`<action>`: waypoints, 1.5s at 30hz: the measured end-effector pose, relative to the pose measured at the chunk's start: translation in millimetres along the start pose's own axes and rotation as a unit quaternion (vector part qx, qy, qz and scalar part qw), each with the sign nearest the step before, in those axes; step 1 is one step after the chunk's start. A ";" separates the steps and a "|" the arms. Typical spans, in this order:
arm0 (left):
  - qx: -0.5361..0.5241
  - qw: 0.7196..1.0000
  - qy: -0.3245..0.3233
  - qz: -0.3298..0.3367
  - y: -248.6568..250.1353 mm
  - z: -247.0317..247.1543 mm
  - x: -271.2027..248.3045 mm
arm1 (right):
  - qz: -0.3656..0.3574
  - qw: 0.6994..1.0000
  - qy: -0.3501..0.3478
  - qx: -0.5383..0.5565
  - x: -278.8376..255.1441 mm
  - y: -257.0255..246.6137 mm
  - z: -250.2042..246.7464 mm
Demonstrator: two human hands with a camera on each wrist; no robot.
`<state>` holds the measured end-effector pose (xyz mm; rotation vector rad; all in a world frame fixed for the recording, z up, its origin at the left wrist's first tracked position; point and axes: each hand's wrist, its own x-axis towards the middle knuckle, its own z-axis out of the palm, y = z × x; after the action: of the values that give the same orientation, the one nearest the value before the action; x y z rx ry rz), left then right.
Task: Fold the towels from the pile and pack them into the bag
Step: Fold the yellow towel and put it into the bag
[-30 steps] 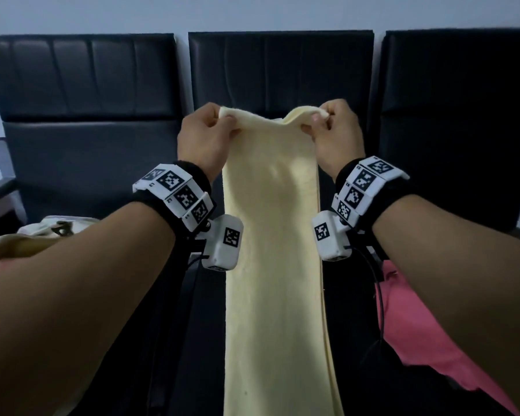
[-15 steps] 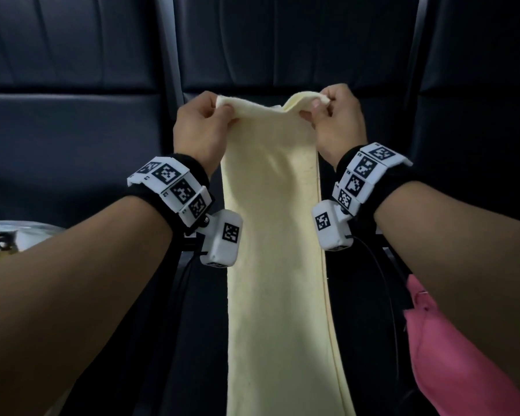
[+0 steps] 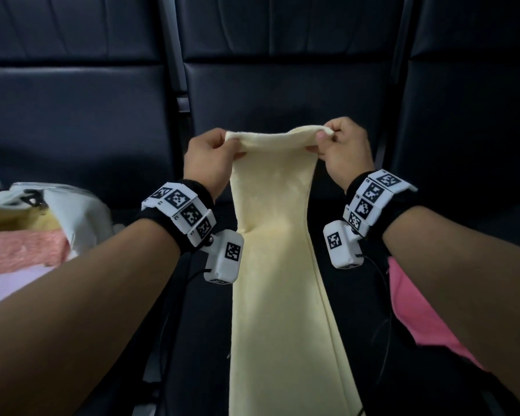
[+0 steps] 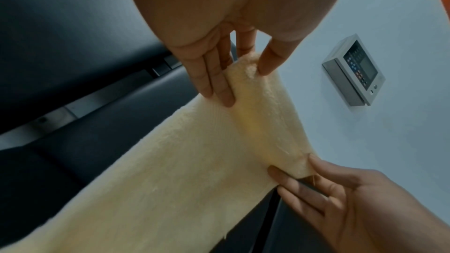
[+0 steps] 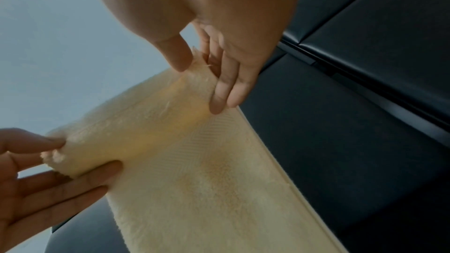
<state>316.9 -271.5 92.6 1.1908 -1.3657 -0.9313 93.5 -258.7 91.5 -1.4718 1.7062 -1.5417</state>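
Black seats (image 3: 72, 121) lie behind; the towel (image 3: 270, 265), pinched at its corners by left hand (image 3: 207, 163) and right hand (image 3: 342, 151), has been lowered for folding.

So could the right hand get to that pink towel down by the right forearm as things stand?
Probably not yet: the right hand is pinching a corner of the yellow towel. The pink towel lies close beside that forearm with nothing over it.

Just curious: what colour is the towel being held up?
Pale yellow towel, plain; clearest in the head view.
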 end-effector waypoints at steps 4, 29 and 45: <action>0.004 1.000 -0.011 -0.010 -5.9 -6.3 -43.3 | 0.008 1.000 -0.009 -0.002 -47.4 2.2 -19.4; -0.010 0.999 -0.036 -0.011 -72.2 -28.7 -268.6 | 0.068 0.996 -0.013 0.053 -290.7 34.2 -65.0; 0.066 0.995 -0.039 -0.066 -100.9 -28.6 -350.1 | 0.025 0.991 -0.051 -0.124 -360.6 86.4 -81.7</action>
<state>345.2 52.2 -74.7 1.3713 -1.4428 -1.0032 118.8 78.7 -80.9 -1.5837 1.9123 -1.2416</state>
